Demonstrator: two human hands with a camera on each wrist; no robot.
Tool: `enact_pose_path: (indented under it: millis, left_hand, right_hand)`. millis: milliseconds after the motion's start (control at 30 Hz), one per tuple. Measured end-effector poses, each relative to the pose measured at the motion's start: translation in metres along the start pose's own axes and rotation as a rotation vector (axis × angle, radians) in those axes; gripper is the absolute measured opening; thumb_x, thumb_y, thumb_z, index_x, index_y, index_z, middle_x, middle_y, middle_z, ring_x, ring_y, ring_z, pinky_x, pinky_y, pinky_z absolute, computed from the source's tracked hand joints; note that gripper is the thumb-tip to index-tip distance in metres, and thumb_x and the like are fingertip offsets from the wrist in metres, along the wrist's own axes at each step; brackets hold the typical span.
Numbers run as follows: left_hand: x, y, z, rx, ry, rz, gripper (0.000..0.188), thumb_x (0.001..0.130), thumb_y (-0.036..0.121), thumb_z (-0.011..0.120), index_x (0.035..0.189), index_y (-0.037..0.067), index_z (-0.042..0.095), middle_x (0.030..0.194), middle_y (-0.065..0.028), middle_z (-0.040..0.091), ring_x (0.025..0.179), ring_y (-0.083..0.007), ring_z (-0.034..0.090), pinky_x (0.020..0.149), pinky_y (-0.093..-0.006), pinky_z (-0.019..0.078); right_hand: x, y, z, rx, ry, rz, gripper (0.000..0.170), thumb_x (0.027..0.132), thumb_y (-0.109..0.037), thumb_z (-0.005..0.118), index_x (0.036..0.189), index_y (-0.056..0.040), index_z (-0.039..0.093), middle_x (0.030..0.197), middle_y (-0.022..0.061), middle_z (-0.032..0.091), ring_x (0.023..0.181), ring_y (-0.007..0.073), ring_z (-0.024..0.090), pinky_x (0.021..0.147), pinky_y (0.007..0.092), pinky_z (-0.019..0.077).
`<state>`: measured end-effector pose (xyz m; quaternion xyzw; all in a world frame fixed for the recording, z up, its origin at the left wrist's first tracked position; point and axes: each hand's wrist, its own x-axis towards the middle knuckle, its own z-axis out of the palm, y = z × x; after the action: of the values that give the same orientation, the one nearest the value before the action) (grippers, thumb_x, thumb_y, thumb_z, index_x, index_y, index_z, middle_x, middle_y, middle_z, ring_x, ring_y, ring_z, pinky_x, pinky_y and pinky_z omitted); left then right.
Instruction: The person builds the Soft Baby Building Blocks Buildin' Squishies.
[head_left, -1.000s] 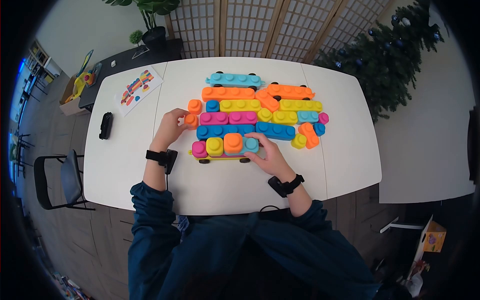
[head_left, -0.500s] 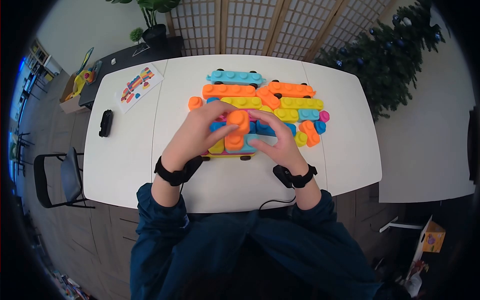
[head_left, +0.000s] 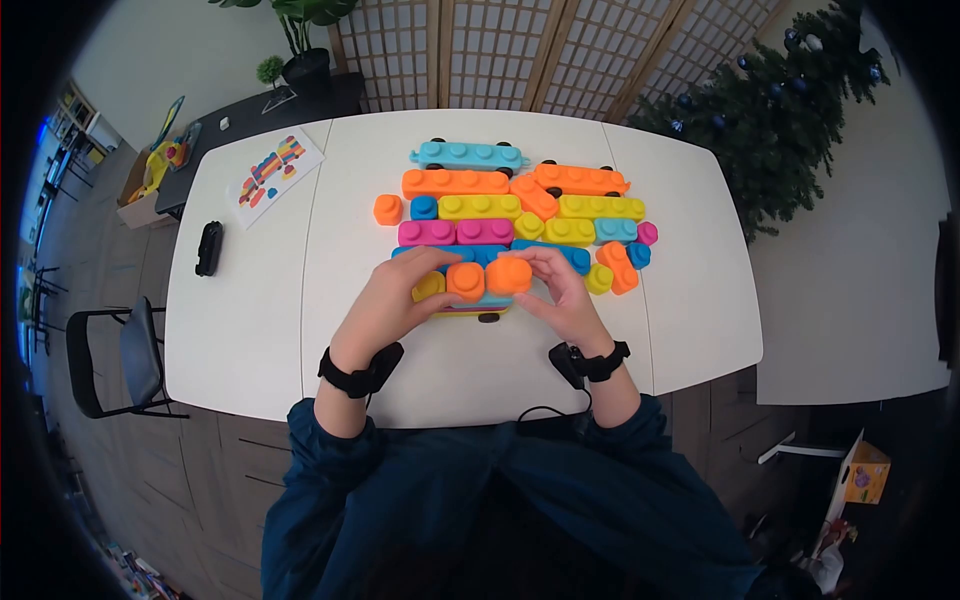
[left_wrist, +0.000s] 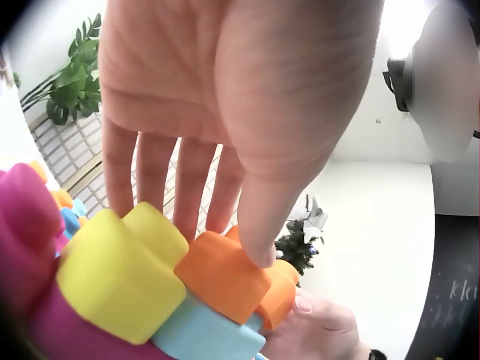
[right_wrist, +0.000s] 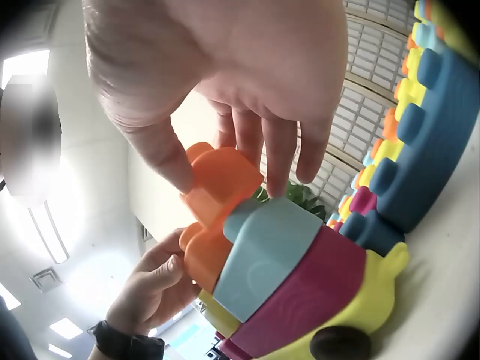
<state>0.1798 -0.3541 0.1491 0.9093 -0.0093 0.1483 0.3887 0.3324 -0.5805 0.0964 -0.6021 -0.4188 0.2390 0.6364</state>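
Note:
My left hand (head_left: 385,300) pinches an orange block (head_left: 466,283) seated on the stack, its thumb on the near side and fingers on the far side. Beside it, my right hand (head_left: 572,308) grips another orange block (head_left: 509,275) between thumb and fingers. That block (right_wrist: 221,180) is tilted over the light blue block (right_wrist: 270,244) in the right wrist view; whether they touch is unclear. Magenta and yellow layers with a black wheel (right_wrist: 340,343) lie below. The left wrist view shows a yellow block (left_wrist: 124,274) and a magenta one (left_wrist: 28,225) farther along the stack.
Rows of blocks and wheeled bases, including a light blue base (head_left: 470,155), lie beyond the stack on the white table (head_left: 700,300). A loose orange block (head_left: 388,209) sits left. Farther left are a picture sheet (head_left: 275,175) and a black object (head_left: 209,249).
My left hand brought an orange block from the left to above the stack; that block is now in my right hand, farther right. My left hand has lowered onto the seated orange block.

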Motion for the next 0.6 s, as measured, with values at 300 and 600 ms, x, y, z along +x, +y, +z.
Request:
enact_pose_path:
  millis: [300,600]
  left_hand:
    - [-0.005,-0.003,0.006,-0.060,0.070,-0.050,0.034,0.082,0.014,0.081,0.113,0.006,0.069,0.109,-0.0122,0.072,0.100,-0.0349,0.068,0.089,-0.0403,0.0551]
    - [-0.009,-0.010,0.008,-0.036,0.053,-0.041,0.043,0.079,0.015,0.084,0.118,0.006,0.067,0.114,-0.0130,0.070,0.104,-0.0347,0.067,0.092,-0.0404,0.0542]
  right_hand:
    - [0.005,-0.001,0.003,-0.235,-0.072,-0.002,0.050,0.089,-0.006,0.075,0.134,-0.0032,0.053,0.134,0.0102,0.062,0.127,0.0221,0.059,0.113,0.0379,0.0426]
    - [0.004,0.010,0.004,-0.229,-0.024,-0.067,0.050,0.086,-0.007,0.079,0.131,-0.0044,0.056,0.127,0.0105,0.066,0.120,0.0235,0.065,0.107,0.0361,0.0497]
